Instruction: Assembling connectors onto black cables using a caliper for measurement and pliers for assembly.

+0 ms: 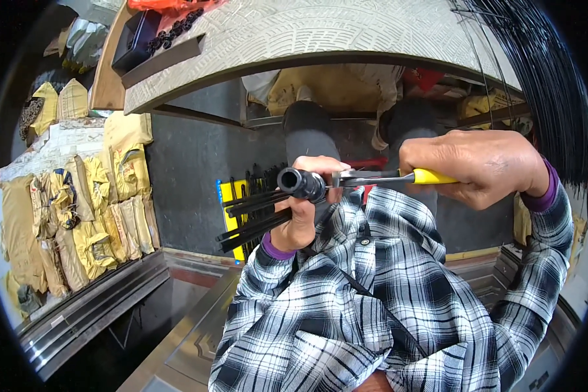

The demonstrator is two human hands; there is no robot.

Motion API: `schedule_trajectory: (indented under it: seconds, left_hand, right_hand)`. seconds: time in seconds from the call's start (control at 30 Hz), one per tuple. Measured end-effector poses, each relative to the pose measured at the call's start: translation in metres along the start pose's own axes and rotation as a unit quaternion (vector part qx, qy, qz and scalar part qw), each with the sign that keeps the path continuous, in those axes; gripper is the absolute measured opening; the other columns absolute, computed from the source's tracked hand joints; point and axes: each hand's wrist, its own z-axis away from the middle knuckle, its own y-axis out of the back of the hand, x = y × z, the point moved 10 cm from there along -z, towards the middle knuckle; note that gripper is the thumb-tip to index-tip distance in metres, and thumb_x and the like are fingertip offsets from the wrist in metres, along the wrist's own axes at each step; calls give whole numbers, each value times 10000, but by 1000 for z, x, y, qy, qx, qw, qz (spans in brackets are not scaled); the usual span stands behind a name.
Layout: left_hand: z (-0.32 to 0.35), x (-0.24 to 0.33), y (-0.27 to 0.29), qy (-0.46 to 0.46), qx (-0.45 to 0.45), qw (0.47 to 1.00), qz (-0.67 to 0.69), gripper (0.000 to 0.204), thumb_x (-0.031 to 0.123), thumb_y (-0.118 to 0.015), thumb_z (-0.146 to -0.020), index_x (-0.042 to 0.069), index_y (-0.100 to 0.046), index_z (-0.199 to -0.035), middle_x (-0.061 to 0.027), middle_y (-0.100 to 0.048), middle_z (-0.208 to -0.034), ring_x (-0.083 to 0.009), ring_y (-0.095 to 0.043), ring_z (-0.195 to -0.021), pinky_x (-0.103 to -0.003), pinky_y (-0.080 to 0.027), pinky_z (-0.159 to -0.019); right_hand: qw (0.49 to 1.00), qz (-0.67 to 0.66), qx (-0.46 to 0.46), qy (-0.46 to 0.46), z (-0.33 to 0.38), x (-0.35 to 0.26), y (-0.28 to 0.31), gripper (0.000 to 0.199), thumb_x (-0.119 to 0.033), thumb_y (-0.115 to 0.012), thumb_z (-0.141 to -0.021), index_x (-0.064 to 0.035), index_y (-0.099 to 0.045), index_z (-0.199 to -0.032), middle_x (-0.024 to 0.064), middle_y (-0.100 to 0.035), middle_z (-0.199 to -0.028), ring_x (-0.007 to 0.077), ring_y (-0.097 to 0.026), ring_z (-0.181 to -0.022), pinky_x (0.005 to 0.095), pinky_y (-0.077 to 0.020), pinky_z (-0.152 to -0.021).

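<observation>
My left hand [298,225] is closed around a black umbrella frame [300,184], whose hollow round tube end points up toward me. Several dark rods [251,212] fan out from it to the left, past my wrist. In my right hand [473,166] is a pair of pliers [421,176] with yellow grips. Its metal jaws meet the frame just right of the tube end, by my left fingers. What exactly sits between the jaws is too small to make out.
Ahead is a pale patterned tabletop [307,32] with a dark open box [137,42] and small black parts [173,32]. Long thin black rods [549,78] hang over its right side. Yellow wrapped packages [98,196] are stacked at left. Below the frame stands a yellow container [232,193].
</observation>
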Motion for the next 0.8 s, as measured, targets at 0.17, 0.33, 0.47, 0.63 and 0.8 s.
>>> schedule_trajectory:
  seconds: [0.17, 0.33, 0.47, 0.63, 0.8]
  left_hand:
    - [1, -5, 4, 8, 62, 996, -57, 754, 658, -348, -805, -31, -480, -1083, -91, -531, -923, -84, -484, -699, -206, -402, -595]
    - [-2, 6, 24, -23, 160, 984, -77, 792, 690, -263, -801, -21, -439, -1102, -50, -455, -629, -115, -437, -548, -243, -383, -499]
    - [0, 13, 71, -132, 212, 964, 86, 780, 678, -247, -826, -11, -437, -1140, -42, -441, -552, -133, -402, -436, -254, -360, -442]
    - [20, 63, 112, -235, 224, 937, 127, 740, 691, -236, -820, 22, -506, -982, -48, -445, -513, -148, -387, -388, -273, -320, -388]
    - [37, 86, 121, -308, 214, 910, 177, 754, 697, -209, -818, 12, -501, -940, -75, -454, -509, -166, -416, -402, -278, -362, -397]
  right_hand:
    - [998, 12, -20, -58, -4, 13, -8, 370, 45, -576, -635, -6, -430, -971, 148, -488, -825, 344, -550, -673, 399, -400, -544]
    - [996, -8, 86, 5, -21, 10, -9, 372, 41, -576, -654, 12, -415, -989, 171, -476, -860, 379, -529, -766, 409, -411, -596]
    - [939, 93, 330, 41, -34, 5, 17, 306, 58, -602, -640, 2, -456, -903, 181, -501, -901, 358, -532, -817, 382, -443, -662]
    - [830, 299, 468, -52, -32, 9, 58, 305, -68, -701, -669, -39, -503, -899, 118, -544, -891, 301, -566, -754, 351, -457, -603]
    - [756, 451, 414, -231, -21, 124, 126, 282, -250, -590, -813, -85, -491, -1020, 86, -551, -956, 272, -568, -823, 359, -452, -669]
